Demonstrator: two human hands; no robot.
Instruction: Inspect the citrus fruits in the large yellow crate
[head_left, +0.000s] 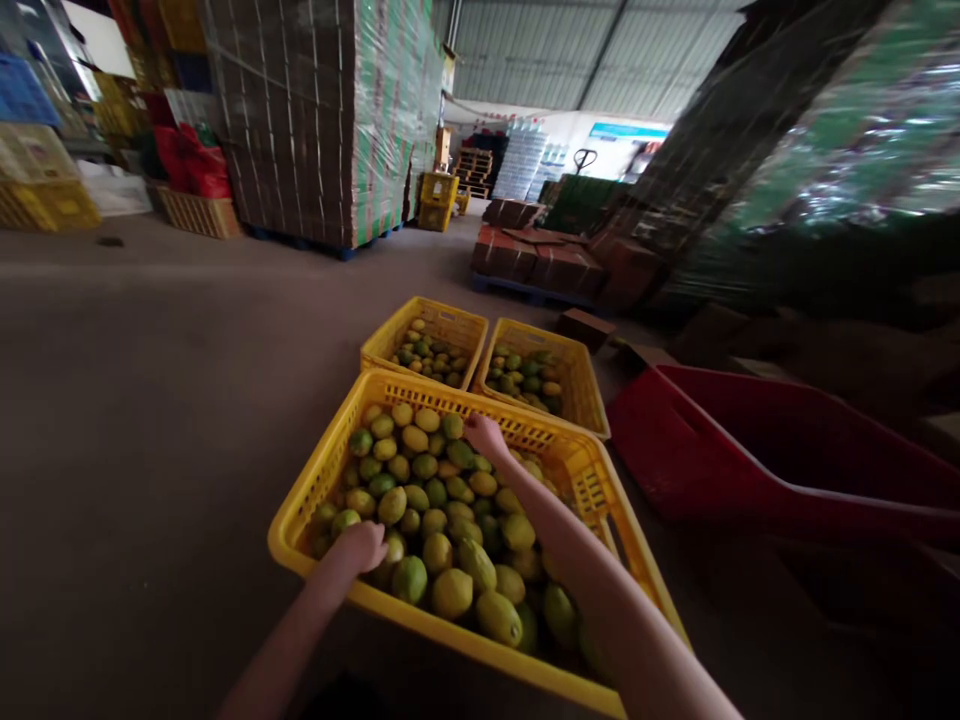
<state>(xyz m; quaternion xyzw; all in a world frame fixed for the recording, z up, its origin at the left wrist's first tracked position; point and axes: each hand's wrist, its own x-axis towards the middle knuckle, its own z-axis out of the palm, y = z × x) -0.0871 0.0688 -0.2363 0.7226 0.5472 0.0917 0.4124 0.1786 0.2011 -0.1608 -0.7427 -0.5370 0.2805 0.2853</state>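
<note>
A large yellow plastic crate [480, 655] stands before me, filled with yellow and green lemons [452, 594]. My left hand [363, 546] is at the crate's near left, over the fruit, with its fingers curled. A lemon [394, 547] lies right beside those fingertips; whether anything is in the hand is hidden. Reaching across to the far side, my right hand [486, 436] is closed close to the back wall. A green lemon [452, 426] is just left of its fingers, and I cannot tell whether they grip it.
Behind stand two more yellow crates, the left crate [375, 340] and the right crate [596, 385], both with lemons. A red tub [645, 440] is at the right. Wrapped box stacks [300, 120] and a low pallet of cartons [536, 262] stand farther back on the floor [165, 400].
</note>
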